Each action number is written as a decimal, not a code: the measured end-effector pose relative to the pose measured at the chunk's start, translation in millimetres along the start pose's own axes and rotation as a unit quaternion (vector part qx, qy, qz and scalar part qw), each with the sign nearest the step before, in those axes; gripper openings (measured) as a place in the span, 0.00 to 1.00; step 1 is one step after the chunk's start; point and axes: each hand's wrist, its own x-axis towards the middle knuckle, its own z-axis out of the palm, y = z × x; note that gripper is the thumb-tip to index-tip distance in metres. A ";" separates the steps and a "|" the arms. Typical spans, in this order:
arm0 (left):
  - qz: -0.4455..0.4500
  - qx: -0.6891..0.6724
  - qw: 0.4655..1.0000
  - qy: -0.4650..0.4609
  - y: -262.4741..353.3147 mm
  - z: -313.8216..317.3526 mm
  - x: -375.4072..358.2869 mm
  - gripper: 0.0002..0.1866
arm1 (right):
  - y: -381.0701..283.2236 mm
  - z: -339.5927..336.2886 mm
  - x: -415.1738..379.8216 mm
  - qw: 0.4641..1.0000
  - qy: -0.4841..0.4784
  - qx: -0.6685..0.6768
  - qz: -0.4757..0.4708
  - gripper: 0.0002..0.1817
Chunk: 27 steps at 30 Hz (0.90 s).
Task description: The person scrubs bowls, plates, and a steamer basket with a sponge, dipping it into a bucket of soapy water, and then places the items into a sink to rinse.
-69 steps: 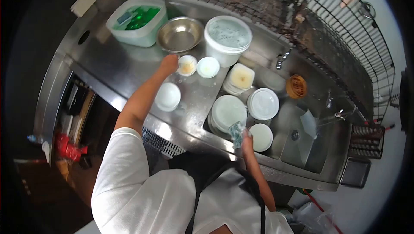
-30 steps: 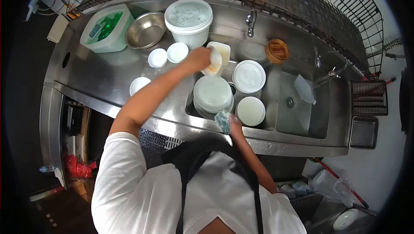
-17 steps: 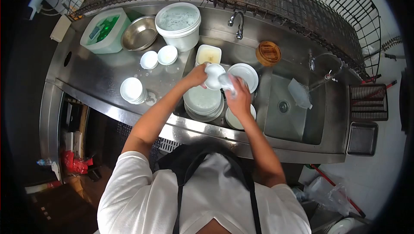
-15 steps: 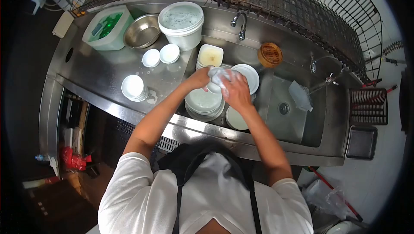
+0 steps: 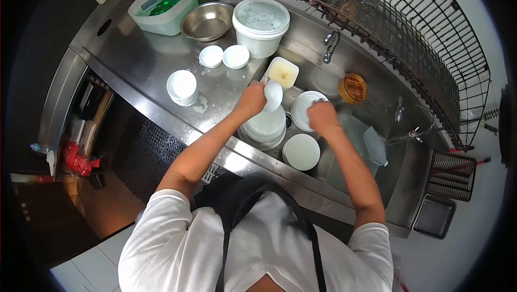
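Our left hand (image 5: pixel 251 101) grips a small bowl (image 5: pixel 273 96) by its edge, holding it tilted over the stacked plates (image 5: pixel 265 125) in the sink (image 5: pixel 336 184), near the square tub (image 5: pixel 282 71). Our right hand (image 5: pixel 324 117) curls over a round dish (image 5: pixel 302 110); we cannot tell whether it grips anything.

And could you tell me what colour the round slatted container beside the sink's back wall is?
The round container is orange-brown, clearest in the head view.
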 end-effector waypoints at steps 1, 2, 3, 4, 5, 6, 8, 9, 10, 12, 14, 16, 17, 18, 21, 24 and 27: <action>0.004 -0.029 1.000 0.005 -3.8 -3.6 1.5 0.21 | 5.5 -0.2 -2.5 0.993 0.100 0.055 0.029 0.12; 0.009 -0.058 0.998 0.010 -5.3 -5.4 2.1 0.23 | 10.9 -0.7 -5.0 0.972 0.199 0.109 0.057 0.12; 0.016 -0.070 0.997 0.027 -13.0 6.3 2.6 0.25 | 13.4 -0.9 -7.7 0.937 0.295 0.163 0.087 0.12; 0.027 -0.080 0.996 0.043 -25.7 27.0 7.0 0.27 | 6.8 -3.1 -6.0 0.916 0.326 0.219 0.082 0.13; 0.041 -0.089 0.993 0.058 -30.0 39.2 11.5 0.29 | -8.5 -7.0 0.1 0.889 0.357 0.274 0.078 0.13; 0.002 -0.218 0.975 0.027 -20.9 41.3 10.8 0.29 | -23.4 -9.5 6.0 0.859 0.387 0.327 0.075 0.14; -0.081 -0.460 0.883 -0.042 4.4 49.2 1.8 0.31 | -51.2 8.2 25.9 0.840 0.421 0.334 0.069 0.17; -0.114 -0.509 0.853 -0.023 12.1 58.8 0.4 0.32 | -64.4 21.2 35.0 0.855 0.395 0.325 0.080 0.17; -0.114 -0.479 0.869 -0.046 14.9 53.6 -0.2 0.31 | -73.0 26.0 38.4 0.870 0.369 0.315 0.088 0.17; -0.121 -0.417 0.897 -0.082 9.2 41.3 -4.5 0.31 | -73.6 27.3 36.7 0.913 0.311 0.260 0.052 0.12; -0.146 -0.510 0.841 -0.104 -0.3 56.4 -13.8 0.33 | -68.5 19.5 34.6 0.949 0.280 0.143 0.042 0.10; -0.169 -0.586 0.787 -0.093 27.7 48.6 -25.3 0.33 | -69.1 9.8 41.0 0.927 0.323 0.171 0.086 0.09; -0.156 -0.602 0.778 -0.089 35.9 42.2 -24.6 0.32 | -74.8 4.0 44.0 0.910 0.344 0.210 0.099 0.09; -0.160 -0.594 0.781 -0.109 33.1 36.1 -21.0 0.32 | -79.7 -0.2 47.1 0.891 0.364 0.249 0.109 0.09; -0.178 -0.550 0.800 -0.164 15.8 8.2 -18.0 0.32 | -73.2 8.4 46.0 0.921 0.314 0.229 -0.039 0.11; -0.163 -0.573 0.795 -0.114 11.4 15.4 -32.2 0.29 | -72.0 -10.7 43.5 0.953 0.277 0.120 -0.033 0.13; -0.175 -0.604 0.774 -0.069 26.8 7.1 -31.7 0.28 | -86.5 -21.1 49.2 0.900 0.381 0.207 0.034 0.12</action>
